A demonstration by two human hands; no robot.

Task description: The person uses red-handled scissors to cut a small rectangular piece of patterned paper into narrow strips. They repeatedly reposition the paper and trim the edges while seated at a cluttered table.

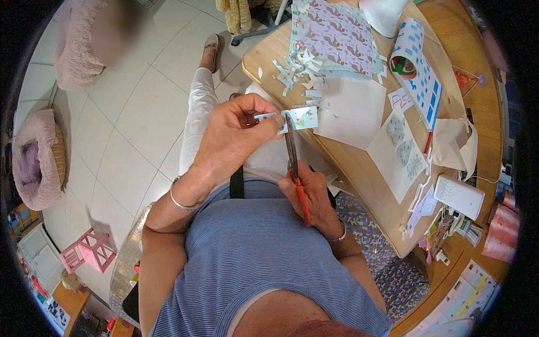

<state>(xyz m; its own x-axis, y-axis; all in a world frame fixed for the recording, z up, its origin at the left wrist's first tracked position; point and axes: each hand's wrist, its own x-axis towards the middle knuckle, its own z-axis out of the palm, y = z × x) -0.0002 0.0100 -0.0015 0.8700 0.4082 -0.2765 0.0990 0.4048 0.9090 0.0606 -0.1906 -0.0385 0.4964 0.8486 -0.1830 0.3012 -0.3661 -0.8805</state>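
Observation:
Between the thumb and fingers of my left hand [236, 135] is a strip of light blue patterned paper [306, 117], held above my lap. My right hand [313, 193] grips a pair of scissors with orange handles [302, 200]. Their dark blades point away from me and cross the strip just beside my left thumb; the blades look nearly closed. Part of the strip lies hidden behind my left fingers. Just beyond the hands, paper scraps [301, 67] are heaped on the wooden table [349, 168].
Patterned paper sheets [339, 36] and a white sheet [351, 109] lie on the table. To the right are a sheet with cut-out shapes [400, 153], a rolled blue-and-white sheet [408, 46] and a white box-shaped device [459, 196]. Plush pet beds [36, 160] and a pink toy chair [90, 252] stand on the floor.

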